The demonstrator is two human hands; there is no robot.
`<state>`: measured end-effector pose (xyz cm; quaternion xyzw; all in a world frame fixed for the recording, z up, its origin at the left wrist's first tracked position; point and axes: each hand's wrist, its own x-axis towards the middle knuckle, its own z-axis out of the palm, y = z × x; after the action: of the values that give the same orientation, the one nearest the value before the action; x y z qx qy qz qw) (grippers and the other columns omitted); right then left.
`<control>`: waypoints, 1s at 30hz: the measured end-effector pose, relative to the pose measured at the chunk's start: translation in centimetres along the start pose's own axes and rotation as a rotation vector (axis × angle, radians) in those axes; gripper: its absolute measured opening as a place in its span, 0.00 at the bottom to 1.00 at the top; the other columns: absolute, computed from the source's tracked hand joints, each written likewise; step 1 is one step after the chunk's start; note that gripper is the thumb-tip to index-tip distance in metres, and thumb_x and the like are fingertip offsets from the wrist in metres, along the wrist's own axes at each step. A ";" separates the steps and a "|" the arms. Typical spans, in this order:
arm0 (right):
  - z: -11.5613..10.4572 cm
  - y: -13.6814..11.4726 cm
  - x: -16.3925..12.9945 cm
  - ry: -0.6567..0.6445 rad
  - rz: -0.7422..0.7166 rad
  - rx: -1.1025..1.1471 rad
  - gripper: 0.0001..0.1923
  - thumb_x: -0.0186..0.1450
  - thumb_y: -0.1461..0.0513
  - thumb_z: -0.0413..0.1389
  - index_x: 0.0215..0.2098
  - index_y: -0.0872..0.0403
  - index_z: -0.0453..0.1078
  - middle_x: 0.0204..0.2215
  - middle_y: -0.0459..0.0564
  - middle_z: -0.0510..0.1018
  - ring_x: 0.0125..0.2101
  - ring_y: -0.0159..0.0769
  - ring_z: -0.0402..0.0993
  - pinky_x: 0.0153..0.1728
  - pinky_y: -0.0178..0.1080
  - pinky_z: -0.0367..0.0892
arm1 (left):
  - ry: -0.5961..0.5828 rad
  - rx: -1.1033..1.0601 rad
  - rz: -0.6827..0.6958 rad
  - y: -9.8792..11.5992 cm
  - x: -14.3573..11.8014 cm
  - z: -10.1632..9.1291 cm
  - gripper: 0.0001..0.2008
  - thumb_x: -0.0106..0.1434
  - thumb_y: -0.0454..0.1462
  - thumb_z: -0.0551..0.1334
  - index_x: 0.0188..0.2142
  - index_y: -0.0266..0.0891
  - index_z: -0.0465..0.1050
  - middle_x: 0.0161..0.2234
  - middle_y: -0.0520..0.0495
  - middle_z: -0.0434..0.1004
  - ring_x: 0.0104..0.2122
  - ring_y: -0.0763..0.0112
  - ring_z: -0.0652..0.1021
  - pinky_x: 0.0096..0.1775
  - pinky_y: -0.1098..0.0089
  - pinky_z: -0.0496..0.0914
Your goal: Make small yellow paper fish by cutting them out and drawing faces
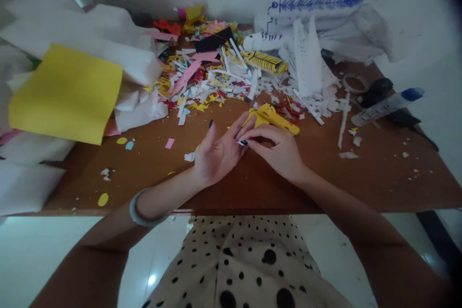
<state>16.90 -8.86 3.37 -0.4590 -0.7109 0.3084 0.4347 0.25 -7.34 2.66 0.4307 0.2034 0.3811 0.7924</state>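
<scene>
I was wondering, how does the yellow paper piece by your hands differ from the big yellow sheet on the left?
The yellow paper piece is small and cut to an irregular shape; the yellow sheet is large, with straight edges. The piece lies on the bare table, just beyond the right hand and left hand; the sheet rests on a heap of white paper, away from both. Both are plain yellow.

Left hand (216,151) palm-up, fingers spread and loosely extended, pale grey bangle on the wrist (142,209). Right hand (277,147) palm-down, fingers curled, its fingertips (243,142) pinched at the left fingertips. Both forearms angle inward.
</scene>
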 end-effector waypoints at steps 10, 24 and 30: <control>0.1 -0.3 -0.3 -0.035 0.040 0.042 0.08 0.63 0.66 0.58 0.36 0.48 0.78 0.37 0.44 0.83 0.39 0.32 0.78 0.43 0.37 0.71 | -0.013 -0.061 0.007 0.0 -0.3 0.2 0.37 0.65 0.61 0.41 0.63 0.46 0.61 0.67 0.52 0.57 0.70 0.58 0.45 0.68 0.52 0.43; -12.8 4.3 1.8 0.244 0.340 -0.169 0.05 0.57 0.62 0.61 0.33 0.52 0.74 0.31 0.47 0.81 0.31 0.35 0.77 0.35 0.38 0.70 | 0.373 0.524 0.350 2.9 1.3 -3.8 0.25 0.66 0.52 0.55 0.57 0.45 0.65 0.58 0.43 0.70 0.62 0.58 0.66 0.61 0.56 0.59; -17.5 9.5 1.0 0.424 0.562 -0.670 0.05 0.56 0.67 0.58 0.31 0.55 0.76 0.31 0.53 0.81 0.37 0.44 0.77 0.43 0.46 0.68 | 0.557 0.777 0.476 3.5 1.9 -5.7 0.16 0.64 0.43 0.59 0.51 0.44 0.69 0.51 0.46 0.74 0.52 0.63 0.73 0.50 0.64 0.68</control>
<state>36.15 -3.58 3.33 -0.8008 -0.5151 0.0675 0.2981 -3.80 -1.70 2.50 0.6089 0.4291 0.5468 0.3822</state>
